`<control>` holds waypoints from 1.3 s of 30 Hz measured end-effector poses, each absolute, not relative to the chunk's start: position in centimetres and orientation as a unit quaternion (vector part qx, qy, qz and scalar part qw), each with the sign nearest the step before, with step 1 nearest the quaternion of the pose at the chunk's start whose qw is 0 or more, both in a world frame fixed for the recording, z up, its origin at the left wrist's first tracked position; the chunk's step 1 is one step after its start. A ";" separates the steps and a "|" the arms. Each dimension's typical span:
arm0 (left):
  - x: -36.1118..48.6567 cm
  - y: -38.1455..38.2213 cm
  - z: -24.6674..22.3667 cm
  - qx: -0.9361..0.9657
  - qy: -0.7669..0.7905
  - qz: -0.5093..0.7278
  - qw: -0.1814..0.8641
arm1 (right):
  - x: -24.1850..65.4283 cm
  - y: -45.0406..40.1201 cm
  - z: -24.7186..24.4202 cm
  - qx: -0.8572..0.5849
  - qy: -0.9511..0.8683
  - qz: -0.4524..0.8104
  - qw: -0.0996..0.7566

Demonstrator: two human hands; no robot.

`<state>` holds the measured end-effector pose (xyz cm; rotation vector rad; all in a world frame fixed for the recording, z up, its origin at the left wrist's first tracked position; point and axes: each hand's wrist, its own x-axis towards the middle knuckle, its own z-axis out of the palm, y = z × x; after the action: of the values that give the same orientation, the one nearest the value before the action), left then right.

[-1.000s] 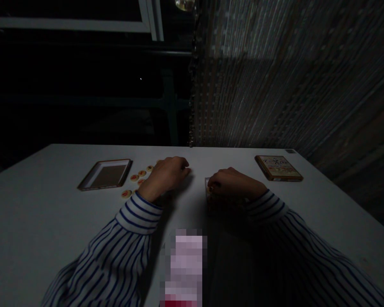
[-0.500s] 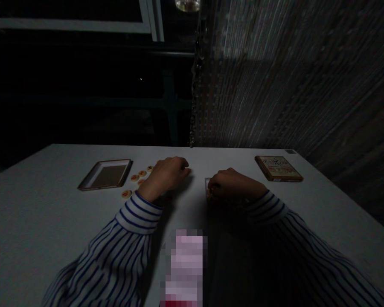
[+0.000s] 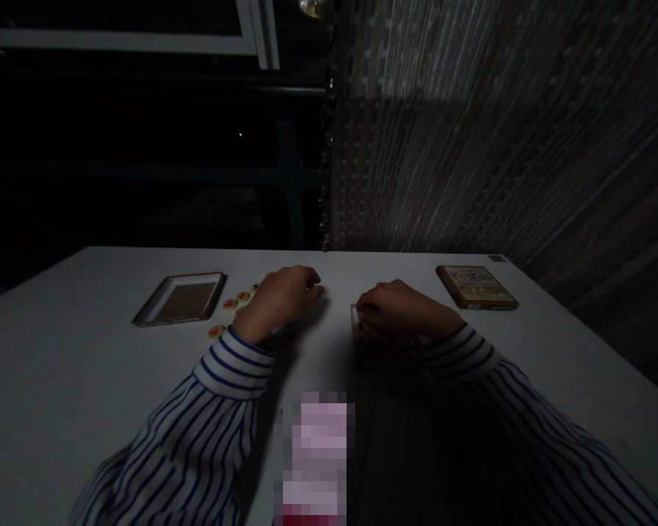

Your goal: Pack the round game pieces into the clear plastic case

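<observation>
My left hand (image 3: 281, 298) hovers palm down over the table, its thumb and fingers slightly apart and pointing right; nothing shows between them. Round xiangqi pieces (image 3: 243, 296) with red or dark characters lie beside and partly under it, some hidden by the hand and wrist. My right hand (image 3: 403, 307) reaches into a small box (image 3: 354, 313) with a pale inner wall, its fingers curled downward. Several more pieces (image 3: 360, 330) show dimly in this box beneath the fingers. The right fingertips are hidden, so what they hold cannot be made out.
On the white table (image 3: 88, 380), an open shallow box part (image 3: 183, 301) lies at the left. A printed box lid (image 3: 479, 287) sits at the right. Behind the table hangs a string curtain (image 3: 417, 161). The room is dark, and a pixelated patch covers the front middle.
My right hand has risen slightly, and its fingers have shifted, showing more of the pieces below. My left hand has barely moved.
</observation>
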<state>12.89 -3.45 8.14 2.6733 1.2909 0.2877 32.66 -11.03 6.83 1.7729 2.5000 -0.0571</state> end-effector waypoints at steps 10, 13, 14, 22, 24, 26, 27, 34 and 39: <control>12.6 -3.2 8.9 0.881 0.450 0.119 0.086 | 33.2 -11.4 8.2 0.599 0.800 0.021 -0.011; 12.4 -2.9 8.9 0.877 0.454 0.128 0.087 | 33.0 -11.4 8.3 0.603 0.797 0.033 -0.022; 12.3 -2.8 8.9 0.876 0.456 0.130 0.088 | 32.9 -11.4 8.4 0.603 0.796 0.035 -0.026; 11.8 -2.5 9.1 0.870 0.464 0.142 0.086 | 32.4 -11.6 8.9 0.613 0.789 0.030 -0.029; 11.7 -2.3 9.1 0.871 0.463 0.144 0.082 | 32.3 -11.7 9.2 0.615 0.787 0.027 -0.038; 11.5 -2.1 9.2 0.869 0.465 0.146 0.083 | 32.3 -11.7 9.4 0.616 0.786 0.032 -0.051; 11.3 -2.0 9.2 0.868 0.467 0.147 0.086 | 32.2 -11.8 9.4 0.616 0.785 0.037 -0.059; 10.2 -1.3 9.7 0.848 0.497 0.158 0.097 | 32.1 -11.6 9.4 0.615 0.778 0.062 -0.110; 9.2 -0.3 9.0 0.846 0.508 0.150 0.064 | 31.7 -10.3 9.1 0.622 0.774 0.041 -0.114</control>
<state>9.22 -0.33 9.04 2.5537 1.5350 0.4526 31.68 -10.34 9.09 2.1100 2.6231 0.1377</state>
